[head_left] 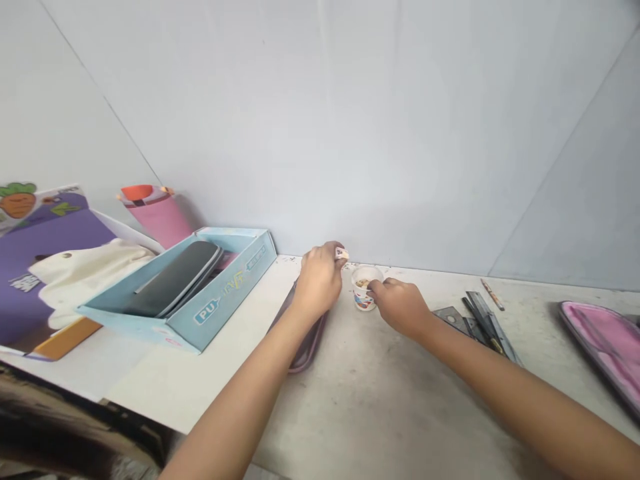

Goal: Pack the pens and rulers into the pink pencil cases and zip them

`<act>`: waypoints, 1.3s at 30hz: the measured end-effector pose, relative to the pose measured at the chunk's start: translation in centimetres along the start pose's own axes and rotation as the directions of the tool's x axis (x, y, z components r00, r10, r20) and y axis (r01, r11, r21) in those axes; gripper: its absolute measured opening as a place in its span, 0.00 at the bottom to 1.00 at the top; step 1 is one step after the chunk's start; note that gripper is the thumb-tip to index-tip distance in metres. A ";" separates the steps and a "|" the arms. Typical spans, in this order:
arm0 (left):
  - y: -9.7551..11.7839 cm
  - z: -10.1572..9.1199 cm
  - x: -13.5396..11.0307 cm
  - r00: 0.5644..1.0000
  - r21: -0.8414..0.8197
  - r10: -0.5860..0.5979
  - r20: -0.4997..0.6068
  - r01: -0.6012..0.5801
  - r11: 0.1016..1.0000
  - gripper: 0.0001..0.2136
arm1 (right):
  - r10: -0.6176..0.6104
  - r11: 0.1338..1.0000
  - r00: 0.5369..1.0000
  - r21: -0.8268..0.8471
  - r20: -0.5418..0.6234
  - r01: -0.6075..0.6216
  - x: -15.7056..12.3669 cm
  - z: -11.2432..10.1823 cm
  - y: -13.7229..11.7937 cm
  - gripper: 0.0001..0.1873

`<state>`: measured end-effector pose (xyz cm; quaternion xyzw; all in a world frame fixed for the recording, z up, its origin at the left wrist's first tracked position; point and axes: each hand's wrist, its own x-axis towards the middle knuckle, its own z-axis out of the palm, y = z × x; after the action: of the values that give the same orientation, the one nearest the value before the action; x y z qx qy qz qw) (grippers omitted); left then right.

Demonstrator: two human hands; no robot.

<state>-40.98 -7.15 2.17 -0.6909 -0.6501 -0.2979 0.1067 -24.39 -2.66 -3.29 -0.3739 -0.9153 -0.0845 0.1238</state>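
On the desk (pixel 360 400), a paper cup (pixel 366 288) stands between the left hand (pixel 319 283) and the right hand (pixel 399 307). From the cup, an open box (pixel 225 313) holding a zip case (pixel 170 280) lies at nine o'clock; rulers (pixel 487 327) lie at three o'clock, a pouch (pixel 605 353) beyond them.

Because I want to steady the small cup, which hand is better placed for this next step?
The right hand seems better placed: its fingers reach the rim of the small printed cup, while the left hand is pinching a small white piece beside it.
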 end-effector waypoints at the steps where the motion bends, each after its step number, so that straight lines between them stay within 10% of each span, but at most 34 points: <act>1: 0.4 0.5 0.1 0.997 0.070 0.053 0.052 -0.057 0.996 0.10 | -0.009 1.000 1.000 0.003 -0.001 0.009 -0.3 0.1 -0.1 0.15; 5: 1.5 1.7 0.1 0.911 0.206 0.241 0.333 -0.320 0.925 0.07 | -0.036 0.999 0.999 0.010 0.002 0.036 -0.7 0.3 0.0 0.14; 15: 1.7 1.9 0.0 0.882 0.343 0.226 0.414 -0.381 0.859 0.10 | -0.023 0.998 1.000 0.066 0.011 0.022 -0.4 0.2 0.0 0.15; 28: 1.1 1.7 0.8 0.960 0.028 0.115 0.256 -0.127 0.992 0.11 | 0.018 0.969 0.988 0.245 -0.153 0.021 -1.0 -1.1 1.1 0.20; 39: 1.6 1.3 0.8 0.931 0.157 0.190 0.312 -0.248 0.956 0.11 | 0.080 0.982 0.991 0.178 -0.108 -0.060 -0.9 -1.5 1.6 0.19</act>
<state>-39.13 -6.04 1.92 -0.7822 -0.6029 -0.1135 0.1086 -22.38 -2.47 -2.04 -0.3884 -0.8967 -0.0212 0.2113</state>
